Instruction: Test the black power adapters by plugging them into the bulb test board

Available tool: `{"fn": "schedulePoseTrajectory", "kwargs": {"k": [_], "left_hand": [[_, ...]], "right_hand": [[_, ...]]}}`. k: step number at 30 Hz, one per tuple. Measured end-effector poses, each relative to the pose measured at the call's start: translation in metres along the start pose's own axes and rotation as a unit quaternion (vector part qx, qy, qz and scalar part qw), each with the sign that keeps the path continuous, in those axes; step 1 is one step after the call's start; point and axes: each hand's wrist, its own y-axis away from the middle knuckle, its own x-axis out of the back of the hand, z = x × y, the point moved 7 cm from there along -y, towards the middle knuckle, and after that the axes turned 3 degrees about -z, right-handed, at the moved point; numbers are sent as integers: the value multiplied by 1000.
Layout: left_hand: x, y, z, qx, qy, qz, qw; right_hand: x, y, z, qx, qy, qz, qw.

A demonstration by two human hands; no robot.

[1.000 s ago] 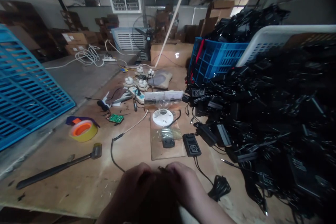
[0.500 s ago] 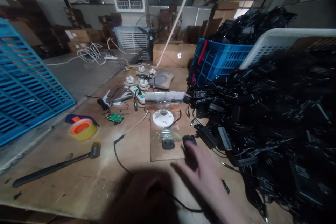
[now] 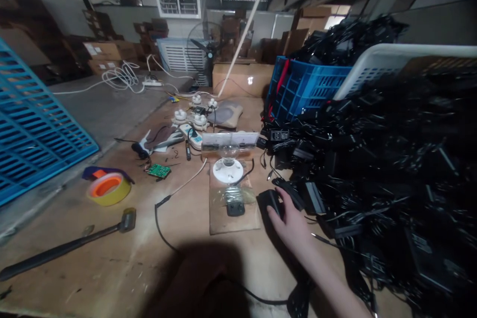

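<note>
From my remote post I record a wooden workbench [image 3: 186, 231], its right side buried under a heap of black power adapters and cords [image 3: 376, 184]. A blue plastic crate [image 3: 40, 126] leans in at the left; a second blue crate [image 3: 316, 84], piled with black adapters, stands at the far right.

A hammer [image 3: 70, 251] lies at the near left. At the centre I note a small board [image 3: 220, 223] bearing a white lampholder with a clear bulb [image 3: 228, 173].

The right hand [image 3: 290, 218] is just right of the board, its thumb and fingers closed about a black power adapter [image 3: 265, 198]. That adapter sits beside the board's near right edge, left of the heap. The left hand [image 3: 201, 278], at the near centre, is in deep shadow; I cannot tell whether its fingers are clenched or loose. A black cord [image 3: 257, 300] runs from beside it toward the right.

Farther left I find a roll of yellow tape [image 3: 119, 193] and, smallest, a green circuit board [image 3: 159, 171].

I judge the step in hand to be grasping the adapter. In my assessment, the next move calls for a secure grip on the casing and enough slack in the cord.
</note>
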Motion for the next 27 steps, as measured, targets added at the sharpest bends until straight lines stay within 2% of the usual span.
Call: {"fn": "schedulePoseTrajectory", "kwargs": {"k": [2, 3, 6, 9, 14, 19, 27], "left_hand": [[0, 1, 1, 3, -6, -2, 1000], [0, 1, 1, 5, -11, -4, 1000], [-2, 0, 4, -7, -16, -9, 1000], [-2, -2, 7, -27, -12, -7, 1000], [-5, -5, 6, -29, -38, -22, 999], [-8, -1, 3, -29, -59, -16, 998], [6, -5, 10, -7, -36, 20, 999]], "right_hand": [[-16, 10, -1, -24, -119, -28, 992], [-26, 19, 0, -45, -201, -49, 977], [-56, 46, 1, -106, -420, -85, 897], [-73, 60, -4, -112, -491, -87, 860], [-80, 54, -9, -71, -491, -79, 864], [-86, 49, 2, -44, -481, -95, 870], [-91, 47, 2, -3, -493, -86, 866]]}}
